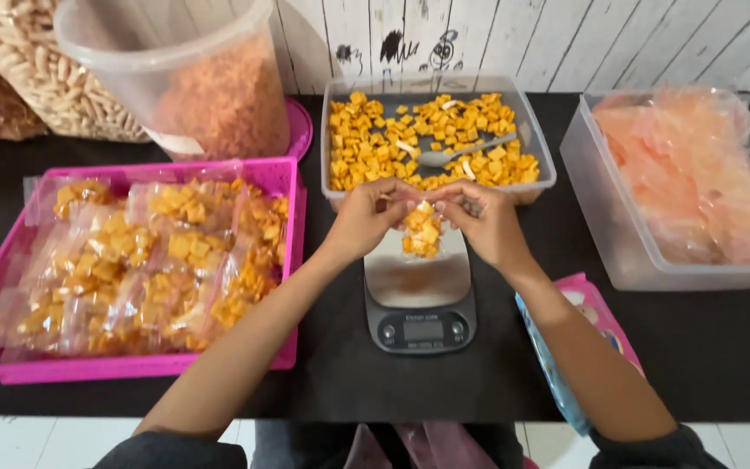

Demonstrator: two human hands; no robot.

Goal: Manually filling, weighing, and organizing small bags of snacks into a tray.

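black desk (705,347) fills the frame. left side: pink tray (284,178) packed with sealed snack bags (145,260). right: clear tub (618,260) of pale orange crackers. upper left: round clear container (167,61) of orange shreds, tilted. top centre: clear box (531,122) of yellow-orange snack cubes, spoon (466,152) lying in it. centre, lower down: small kitchen scale (418,304). your left hand (366,217) and right hand (483,221) meet just above the scale plate, fingers of both pinched on the top of one small clear bag of cubes (423,233), which hangs between them over the scale; touching the plate or not, can't tell.
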